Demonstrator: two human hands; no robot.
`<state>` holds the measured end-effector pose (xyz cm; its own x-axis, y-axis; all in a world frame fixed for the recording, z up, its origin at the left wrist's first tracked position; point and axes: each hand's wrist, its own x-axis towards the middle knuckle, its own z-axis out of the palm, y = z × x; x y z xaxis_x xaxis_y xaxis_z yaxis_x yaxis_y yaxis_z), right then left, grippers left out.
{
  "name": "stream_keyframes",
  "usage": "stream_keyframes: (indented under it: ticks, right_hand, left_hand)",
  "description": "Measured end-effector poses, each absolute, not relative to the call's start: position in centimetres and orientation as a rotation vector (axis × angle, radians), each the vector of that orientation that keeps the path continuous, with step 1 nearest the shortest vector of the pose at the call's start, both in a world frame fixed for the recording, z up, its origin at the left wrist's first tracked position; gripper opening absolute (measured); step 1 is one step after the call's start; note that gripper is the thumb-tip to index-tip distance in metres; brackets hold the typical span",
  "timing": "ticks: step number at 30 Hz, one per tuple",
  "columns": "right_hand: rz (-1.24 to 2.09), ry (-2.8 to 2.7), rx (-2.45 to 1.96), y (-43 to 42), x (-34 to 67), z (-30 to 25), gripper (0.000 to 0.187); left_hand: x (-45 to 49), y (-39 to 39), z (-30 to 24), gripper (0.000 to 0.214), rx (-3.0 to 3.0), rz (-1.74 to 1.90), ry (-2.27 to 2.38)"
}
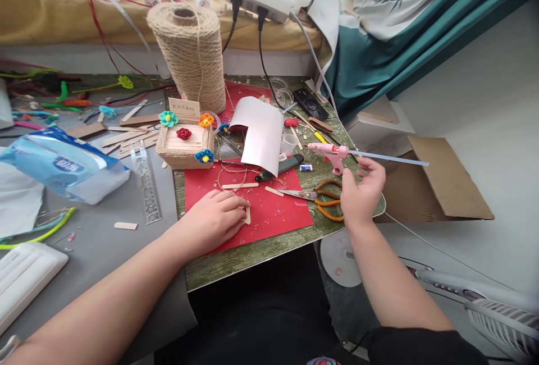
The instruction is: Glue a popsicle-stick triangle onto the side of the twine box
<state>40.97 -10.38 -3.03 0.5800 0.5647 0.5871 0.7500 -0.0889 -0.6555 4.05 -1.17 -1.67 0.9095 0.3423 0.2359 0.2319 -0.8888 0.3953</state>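
Note:
My left hand [217, 216] rests on the red sheet [286, 222], its fingers bent and close together over a small pale wooden piece [247, 217], mostly hidden under them. To the right, my right hand [364, 188] is at the back of a pink glue gun [330, 150], with thumb and fingers apart near its handle and the long glue stick [391, 158] jutting out. Scissors with orange handles [328, 201] lie beside that hand. Behind my left hand stands a twine-wrapped wooden box [185, 149] decorated with colourful flowers.
A big twine spool [189, 56] stands behind the box. Curled white paper [265, 135] and a grey-green cutter [280, 168] lie mid-table. On the left are a clear ruler [145, 182] and a blue wipes pack [63, 163]. An open cardboard box [450, 177] stands right of the table.

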Motion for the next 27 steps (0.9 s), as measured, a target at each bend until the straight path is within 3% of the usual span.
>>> stream_keyframes:
  ticks: [2,6,8,16,27]
  right_hand:
    - [-0.110,-1.178,-1.632,-12.2,37.4,-2.3,0.035]
    - [0.625,-1.441,-1.493,-14.4,29.6,-1.8,0.034]
    - [0.750,-1.491,-1.434,-14.2,27.0,-1.9,0.033]
    - [0.821,-1.386,-1.310,-12.4,24.6,-2.3,0.019]
    - [1.006,-1.097,-1.254,-12.8,23.8,-3.8,0.017]
  left_hand:
    - [4.0,-1.2,-1.4,0.014,2.707,0.456,0.420]
    - [3.9,-1.3,-0.8,0.012,2.647,0.583,0.445]
    - [3.8,-1.4,-0.5,0.014,2.590,0.666,0.459]
    - [3.9,-1.7,0.0,0.017,2.449,0.777,0.459]
    - [4.0,-1.6,0.1,0.018,2.465,0.749,0.427]
